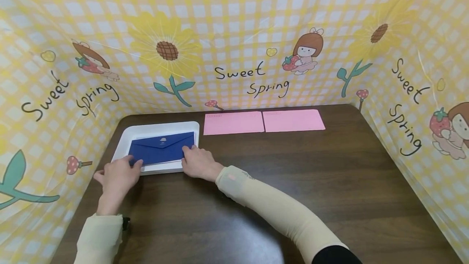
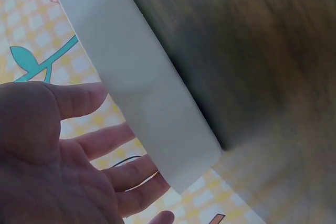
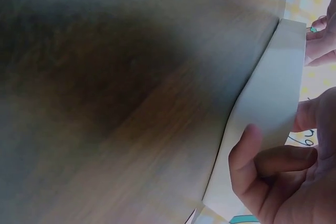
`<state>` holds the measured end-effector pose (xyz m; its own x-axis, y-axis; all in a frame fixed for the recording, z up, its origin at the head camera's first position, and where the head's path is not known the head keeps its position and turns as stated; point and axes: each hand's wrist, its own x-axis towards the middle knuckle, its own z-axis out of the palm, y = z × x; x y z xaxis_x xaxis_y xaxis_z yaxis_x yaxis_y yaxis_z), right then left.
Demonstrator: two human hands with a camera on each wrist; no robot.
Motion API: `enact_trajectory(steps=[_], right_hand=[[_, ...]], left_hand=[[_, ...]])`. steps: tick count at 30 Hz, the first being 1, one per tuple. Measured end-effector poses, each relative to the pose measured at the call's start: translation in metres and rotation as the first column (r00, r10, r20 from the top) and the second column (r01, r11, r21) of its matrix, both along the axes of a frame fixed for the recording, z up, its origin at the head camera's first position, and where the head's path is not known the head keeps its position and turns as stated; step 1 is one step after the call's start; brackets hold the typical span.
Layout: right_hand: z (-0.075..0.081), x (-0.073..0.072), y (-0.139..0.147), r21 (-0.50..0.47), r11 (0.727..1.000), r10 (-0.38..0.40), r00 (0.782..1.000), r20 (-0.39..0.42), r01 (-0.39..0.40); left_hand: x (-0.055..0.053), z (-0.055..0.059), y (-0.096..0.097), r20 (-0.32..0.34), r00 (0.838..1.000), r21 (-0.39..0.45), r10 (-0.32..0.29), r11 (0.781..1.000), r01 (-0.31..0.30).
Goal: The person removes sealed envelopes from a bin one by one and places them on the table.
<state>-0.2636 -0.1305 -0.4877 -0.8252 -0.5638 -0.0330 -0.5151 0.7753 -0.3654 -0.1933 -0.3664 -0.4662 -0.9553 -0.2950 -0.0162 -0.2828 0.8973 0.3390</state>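
A dark blue envelope (image 1: 161, 150) with a pointed flap and a small pale emblem lies in a shallow white tray (image 1: 190, 125). Pale paper edges peek out beneath it. At the envelope's lower left corner, my left hand (image 1: 119, 176) reaches over the tray's rim with fingers loosely spread, fingertips right at the blue paper. My right hand (image 1: 199, 162) has its thumb and forefinger at the envelope's right end, its other fingers curled against the tray's outer wall (image 3: 268, 87). In both wrist views the tray's wall (image 2: 126, 61) hides the fingertips' contact with the envelope.
Two pink envelopes (image 1: 234, 123) lie side by side along the back of the dark wooden table (image 1: 278, 162), right of the tray. A yellow checked cloth (image 1: 234, 23) with flowers and cartoon figures stands as walls behind and at both sides.
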Motion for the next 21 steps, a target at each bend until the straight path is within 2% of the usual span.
enact_trajectory(steps=[4, 14, 21], right_hand=[[-0.0001, 0.0009, 0.0002, -0.004, 1.0, -0.009, 1.0, 0.004, 0.009], [-0.0032, 0.0004, -0.0005, -0.004, 1.0, -0.006, 1.0, 0.011, 0.006], [-0.0068, 0.0003, -0.0005, -0.002, 1.0, -0.004, 1.0, -0.009, 0.004]], left_hand=[[-0.0011, -0.0014, -0.0048, -0.022, 0.999, 0.018, 0.027, 0.999, -0.026], [-0.0033, 0.0033, -0.0085, 0.051, 0.995, 0.042, 0.084, 0.995, -0.087], [-0.0058, 0.0037, -0.0108, 0.034, 0.992, 0.108, 0.12, 0.986, -0.123]])
